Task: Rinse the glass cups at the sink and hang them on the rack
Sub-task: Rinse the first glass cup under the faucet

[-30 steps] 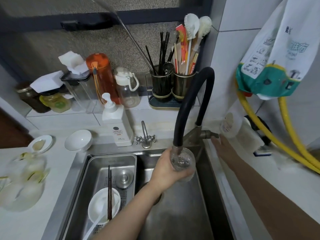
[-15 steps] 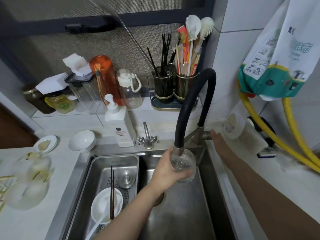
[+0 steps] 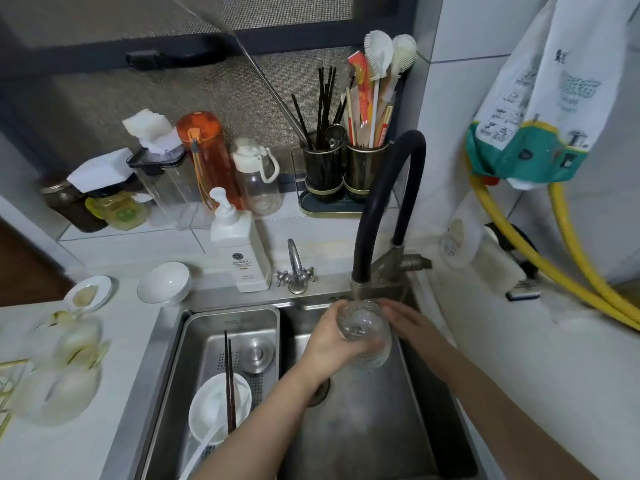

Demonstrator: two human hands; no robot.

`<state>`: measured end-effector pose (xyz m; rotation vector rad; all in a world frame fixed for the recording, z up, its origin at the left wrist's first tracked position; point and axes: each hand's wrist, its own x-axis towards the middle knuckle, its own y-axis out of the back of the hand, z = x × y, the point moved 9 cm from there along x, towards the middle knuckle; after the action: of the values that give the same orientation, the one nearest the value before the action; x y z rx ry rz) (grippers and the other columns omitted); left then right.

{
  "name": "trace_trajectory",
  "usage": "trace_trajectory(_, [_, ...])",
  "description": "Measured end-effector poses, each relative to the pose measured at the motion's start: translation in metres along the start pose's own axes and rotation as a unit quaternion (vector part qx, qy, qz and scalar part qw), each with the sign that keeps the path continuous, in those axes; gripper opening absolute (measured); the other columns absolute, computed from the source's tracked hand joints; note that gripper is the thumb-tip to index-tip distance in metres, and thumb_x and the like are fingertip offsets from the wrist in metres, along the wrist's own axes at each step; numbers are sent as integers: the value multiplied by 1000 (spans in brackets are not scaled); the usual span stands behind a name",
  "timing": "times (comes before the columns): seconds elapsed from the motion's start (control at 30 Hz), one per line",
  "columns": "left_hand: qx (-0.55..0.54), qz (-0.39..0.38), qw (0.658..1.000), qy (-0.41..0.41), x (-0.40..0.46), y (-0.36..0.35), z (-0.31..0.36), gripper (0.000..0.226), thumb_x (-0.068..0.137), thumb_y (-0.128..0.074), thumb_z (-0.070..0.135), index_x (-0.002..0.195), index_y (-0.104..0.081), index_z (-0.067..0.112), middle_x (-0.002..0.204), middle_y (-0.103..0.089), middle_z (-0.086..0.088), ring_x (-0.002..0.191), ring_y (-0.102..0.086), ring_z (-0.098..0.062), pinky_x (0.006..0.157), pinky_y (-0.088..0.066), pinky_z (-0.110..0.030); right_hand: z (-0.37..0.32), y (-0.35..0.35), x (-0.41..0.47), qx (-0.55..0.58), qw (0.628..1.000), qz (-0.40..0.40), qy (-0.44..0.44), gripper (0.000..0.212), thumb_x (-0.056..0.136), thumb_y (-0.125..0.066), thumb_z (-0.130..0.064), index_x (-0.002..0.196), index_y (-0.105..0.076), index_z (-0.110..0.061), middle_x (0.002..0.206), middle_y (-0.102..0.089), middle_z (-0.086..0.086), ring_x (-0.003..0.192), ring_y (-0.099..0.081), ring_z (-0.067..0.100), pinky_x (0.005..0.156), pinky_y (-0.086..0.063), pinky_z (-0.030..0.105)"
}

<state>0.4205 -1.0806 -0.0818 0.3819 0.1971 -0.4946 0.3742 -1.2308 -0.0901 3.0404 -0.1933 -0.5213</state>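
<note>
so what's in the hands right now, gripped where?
One glass cup, under the black faucet spout. The left hand wraps its side wall; the right hand's fingers touch the opposite side near the rim.

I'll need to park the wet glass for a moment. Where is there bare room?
Bare counter right of the sink, below the yellow hoses. Small strip left, between sink rim and white bowl. Back ledge is crowded with bottles; the insert tray holds dishes.

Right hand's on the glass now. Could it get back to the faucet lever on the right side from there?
Probably yes. The right hand rests on the glass cup, just below the faucet lever, with nothing between them. The left hand grips the cup, so the right looks free to let go.
</note>
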Motion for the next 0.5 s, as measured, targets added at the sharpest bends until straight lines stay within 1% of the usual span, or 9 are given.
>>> trace_trajectory(0.07, [-19, -17, 1000, 14, -3, 0, -3, 52, 68, -87, 8, 101, -54, 30, 92, -64, 15, 80, -64, 7, 65, -44, -2, 8, -10, -14, 20, 1000, -13, -7, 51, 83, -60, -53, 129, -58, -30, 130, -61, -8, 121, -57, 10, 106, -45, 36])
trace_trajectory(0.1, [-28, -27, 999, 27, -6, 0, -4, 50, 70, -86, 10, 104, -54, 26, 93, -62, 16, 81, -64, 3, 62, -44, -2, 10, -14, -19, 26, 999, -19, -2, 54, 82, -61, -56, 131, -56, -33, 133, -59, -10, 124, -55, 9, 109, -42, 40])
trace_trajectory(0.17, [-61, -42, 995, 66, -14, 0, -12, 52, 74, -84, 18, 114, -50, 24, 96, -59, 17, 77, -59, 4, 57, -45, -3, 15, -20, -30, 47, 998, -27, -12, 50, 82, -61, -52, 129, -54, -38, 133, -57, -14, 122, -55, 4, 106, -44, 34])
trace_trajectory(0.23, [-94, -47, 988, 113, -22, 0, -23, 52, 76, -81, 29, 116, -48, 26, 99, -61, 13, 71, -60, 4, 54, -47, -11, 15, -27, -38, 56, 998, -35, -11, 43, 82, -59, -44, 124, -52, -43, 126, -58, -21, 110, -59, -8, 91, -50, 17])
trace_trajectory(0.3, [-119, -50, 980, 152, -29, -1, -29, 53, 72, -81, 45, 112, -53, 23, 105, -66, 3, 77, -65, -6, 56, -50, -20, 14, -33, -43, 44, 998, -44, -8, 51, 81, -62, -40, 129, -45, -43, 128, -54, -22, 107, -55, -14, 81, -48, 9])
trace_trajectory(0.33, [-131, -55, 977, 161, -30, -3, -32, 58, 68, -81, 51, 109, -57, 18, 103, -68, -3, 78, -66, -13, 56, -50, -23, 15, -36, -44, 39, 998, -47, -7, 57, 81, -65, -39, 132, -42, -41, 133, -51, -18, 111, -53, -11, 83, -48, 11])
trace_trajectory(0.4, [-164, -59, 969, 178, -34, -4, -34, 62, 69, -80, 52, 106, -63, 7, 89, -69, -8, 73, -66, -21, 53, -50, -23, 18, -41, -45, 17, 998, -58, -8, 68, 79, -72, -42, 136, -36, -41, 139, -46, -13, 121, -49, -2, 92, -47, 18])
trace_trajectory(0.43, [-185, -57, 963, 190, -36, -3, -36, 60, 72, -78, 50, 108, -65, 4, 89, -71, -9, 75, -68, -23, 55, -53, -25, 17, -45, -47, 8, 998, -65, -9, 71, 76, -72, -42, 136, -34, -42, 140, -45, -13, 123, -49, 0, 93, -48, 19])
trace_trajectory(0.5, [-220, -69, 949, 213, -39, -4, -40, 57, 74, -77, 50, 112, -66, 10, 101, -73, -12, 90, -71, -30, 63, -58, -34, 15, -51, -51, -1, 997, -75, -9, 76, 72, -73, -41, 135, -31, -44, 139, -44, -13, 122, -50, 2, 89, -50, 18])
